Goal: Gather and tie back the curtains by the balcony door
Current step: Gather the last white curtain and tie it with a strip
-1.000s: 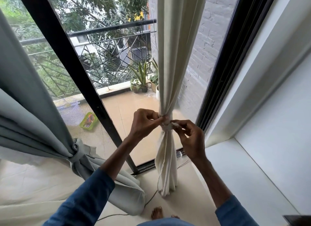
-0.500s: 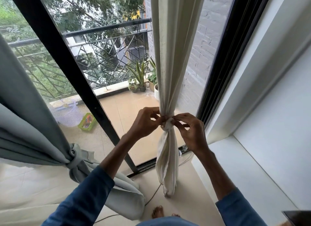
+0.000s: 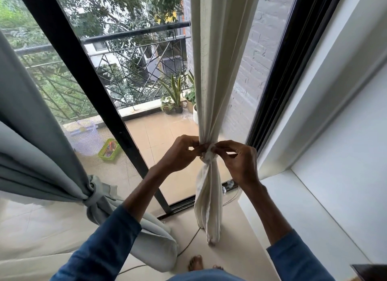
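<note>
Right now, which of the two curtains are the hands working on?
The cream curtain on the right: the left hand and right hand pinch it at its gathered middle. The grey curtain, on the left, is already knotted and untouched.

Outside the glass, a black metal railing (image 3: 134, 32) with angular bars edges the tiled balcony floor (image 3: 159, 134). A tall snake plant (image 3: 176, 90) stands in a dark pot beside a smaller leafy potted plant (image 3: 166, 103), both against the kerb under the railing. A green plastic basket (image 3: 110, 149) lies on the tiles well to their left. Trees (image 3: 117, 6) fill the background, and a grey brick wall (image 3: 257, 71) closes the right side. Indoors, a thin cable (image 3: 188, 243) trails over the floor near a white ledge (image 3: 314, 218).
</note>
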{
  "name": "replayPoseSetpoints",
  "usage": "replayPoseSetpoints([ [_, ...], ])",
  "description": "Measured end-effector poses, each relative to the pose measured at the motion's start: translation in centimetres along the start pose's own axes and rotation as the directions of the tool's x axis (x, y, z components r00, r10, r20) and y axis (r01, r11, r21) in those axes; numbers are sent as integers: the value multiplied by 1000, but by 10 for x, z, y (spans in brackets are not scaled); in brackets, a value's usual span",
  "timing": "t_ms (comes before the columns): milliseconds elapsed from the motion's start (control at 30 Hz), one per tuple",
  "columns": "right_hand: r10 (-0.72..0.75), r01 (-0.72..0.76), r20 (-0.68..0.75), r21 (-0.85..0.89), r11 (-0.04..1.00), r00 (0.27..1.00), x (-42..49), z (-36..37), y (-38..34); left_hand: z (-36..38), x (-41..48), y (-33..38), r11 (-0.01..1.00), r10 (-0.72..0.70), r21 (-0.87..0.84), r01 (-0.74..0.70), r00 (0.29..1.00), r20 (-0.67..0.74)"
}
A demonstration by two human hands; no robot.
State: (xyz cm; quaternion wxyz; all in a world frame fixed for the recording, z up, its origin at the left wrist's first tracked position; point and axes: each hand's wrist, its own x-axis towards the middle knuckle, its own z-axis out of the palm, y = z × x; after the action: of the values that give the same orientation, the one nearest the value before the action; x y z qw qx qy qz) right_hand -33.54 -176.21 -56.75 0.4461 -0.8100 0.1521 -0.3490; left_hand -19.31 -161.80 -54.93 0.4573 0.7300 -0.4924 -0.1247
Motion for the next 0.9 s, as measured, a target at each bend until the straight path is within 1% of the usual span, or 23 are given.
replayPoseSetpoints([
  [133, 24, -24, 21, 26, 999, 999, 5, -3, -1, 0, 0, 1, 999, -13, -29, 14, 1000, 23],
  [267, 35, -39, 79, 57, 998, 996, 10, -4, 2, 0, -2, -1, 998, -33, -59, 34, 999, 20],
  [367, 54, -60, 86, 76, 995, 995, 11, -4, 5, 1, -4, -2, 997, -38, -61, 40, 998, 40],
  [500, 116, -127, 105, 107, 986, 988, 16, -5, 9, -2, -6, -2, 971, -121, -193, 144, 985, 125],
  [533, 139, -153, 116, 117, 981, 983, 18, -5, 10, -2, -6, -2, 972, -118, -185, 141, 985, 129],
  [567, 162, -179, 131, 125, 976, 978, 19, -5, 10, -1, -6, 0, 984, -98, -140, 113, 989, 113],
  [633, 199, -224, 181, 127, 966, 963, 22, -3, 12, 3, -7, 2, 998, -55, -32, 57, 997, 55],
  [700, 221, -253, 231, 120, 960, 948, 24, -1, 15, 4, -4, 0, 999, -44, 25, 44, 999, -19],
  [767, 233, -270, 250, 125, 955, 940, 27, -1, 15, 3, -1, -4, 998, -57, 20, 58, 997, -57],
  [833, 238, -280, 266, 136, 950, 934, 30, 0, 15, 0, 2, -6, 997, -80, -25, 79, 996, -42],
  [900, 206, -253, 283, 141, 957, 937, 32, -2, 14, -3, 3, -2, 996, -86, -8, 86, 996, -36],
])
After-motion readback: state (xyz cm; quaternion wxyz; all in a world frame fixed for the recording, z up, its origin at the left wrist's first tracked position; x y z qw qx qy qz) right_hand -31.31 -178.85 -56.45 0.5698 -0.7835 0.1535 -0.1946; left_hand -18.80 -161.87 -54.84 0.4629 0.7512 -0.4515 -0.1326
